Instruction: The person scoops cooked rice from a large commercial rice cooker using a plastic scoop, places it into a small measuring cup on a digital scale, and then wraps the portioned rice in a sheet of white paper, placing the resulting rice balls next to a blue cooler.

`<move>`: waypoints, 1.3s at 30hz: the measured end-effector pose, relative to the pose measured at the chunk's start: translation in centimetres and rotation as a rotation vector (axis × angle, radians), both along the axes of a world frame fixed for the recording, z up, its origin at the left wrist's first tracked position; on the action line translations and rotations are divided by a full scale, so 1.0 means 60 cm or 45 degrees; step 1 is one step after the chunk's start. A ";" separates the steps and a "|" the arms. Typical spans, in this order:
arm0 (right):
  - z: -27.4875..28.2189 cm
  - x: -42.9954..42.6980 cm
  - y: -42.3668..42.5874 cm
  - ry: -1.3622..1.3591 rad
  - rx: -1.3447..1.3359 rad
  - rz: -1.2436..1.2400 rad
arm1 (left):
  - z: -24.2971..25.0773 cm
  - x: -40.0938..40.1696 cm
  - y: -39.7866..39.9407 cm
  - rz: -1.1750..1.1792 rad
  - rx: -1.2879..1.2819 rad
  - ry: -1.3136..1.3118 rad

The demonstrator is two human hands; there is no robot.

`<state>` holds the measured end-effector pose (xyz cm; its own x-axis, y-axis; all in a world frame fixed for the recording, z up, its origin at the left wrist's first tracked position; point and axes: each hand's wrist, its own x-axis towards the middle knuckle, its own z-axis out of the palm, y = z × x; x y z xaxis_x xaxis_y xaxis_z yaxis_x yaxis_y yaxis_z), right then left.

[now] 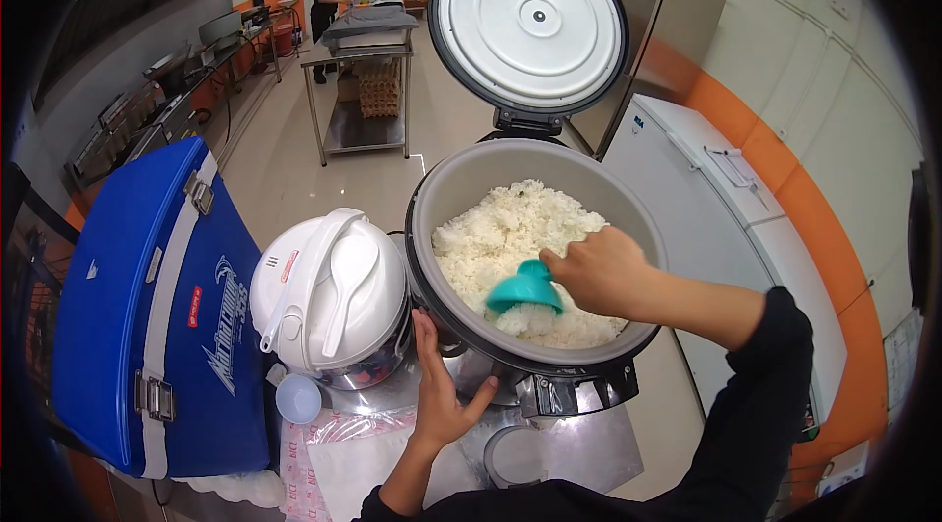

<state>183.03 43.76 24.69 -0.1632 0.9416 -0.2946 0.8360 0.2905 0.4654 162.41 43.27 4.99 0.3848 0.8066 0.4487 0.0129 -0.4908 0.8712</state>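
Note:
A large rice cooker (537, 154) stands before me, its round metal lid (508, 29) swung up at the back. Cooked white rice (508, 216) fills much of the grey inner pot. My right hand (600, 268) grips a teal plastic scoop (524, 290), tilted, slightly blurred and low over the near side of the rice. White rice shows at the scoop's mouth. My left hand (445, 389) rests with fingers spread against the cooker's outer left front side, holding nothing.
Left of the cooker is a smaller white rice cooker (294, 279) with a white rice paddle (346, 286) on its lid. A blue cool box (199, 345), a pale blue cup (298, 399) and a round container (515, 452) are close by. A person (325, 3) stands far back.

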 end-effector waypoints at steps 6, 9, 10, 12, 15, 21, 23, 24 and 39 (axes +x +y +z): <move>-0.086 0.082 0.111 -0.021 0.596 -0.077 | 0.000 -0.006 0.001 -0.011 -0.006 -0.002; -0.084 0.100 0.147 -0.333 0.870 -0.086 | -0.002 -0.002 0.003 -0.009 0.035 -0.022; -0.081 0.108 0.147 -0.328 0.774 -0.078 | -0.002 -0.002 0.003 -0.017 0.061 -0.026; -0.079 0.108 0.147 -0.318 0.667 -0.070 | 0.004 -0.003 0.003 -0.012 0.074 0.025; -0.069 0.095 0.133 -0.176 0.549 0.088 | -0.004 -0.003 0.003 -0.007 0.075 0.017; -0.054 0.064 0.107 -0.075 0.361 0.065 | -0.003 0.001 0.004 0.023 0.117 -0.025; -0.055 0.052 0.107 -0.121 0.275 0.101 | -0.004 0.001 0.005 0.039 0.137 -0.004; -0.052 0.048 0.105 -0.123 0.279 0.106 | -0.003 0.001 0.005 0.042 0.142 0.006; -0.023 -0.002 0.060 0.096 -0.101 0.022 | -0.002 0.000 0.004 0.069 0.186 0.062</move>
<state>182.93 47.38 23.30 -0.2039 0.9126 -0.3544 0.8622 0.3389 0.3764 162.40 43.51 4.89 0.3665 0.7544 0.5446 0.0830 -0.6095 0.7884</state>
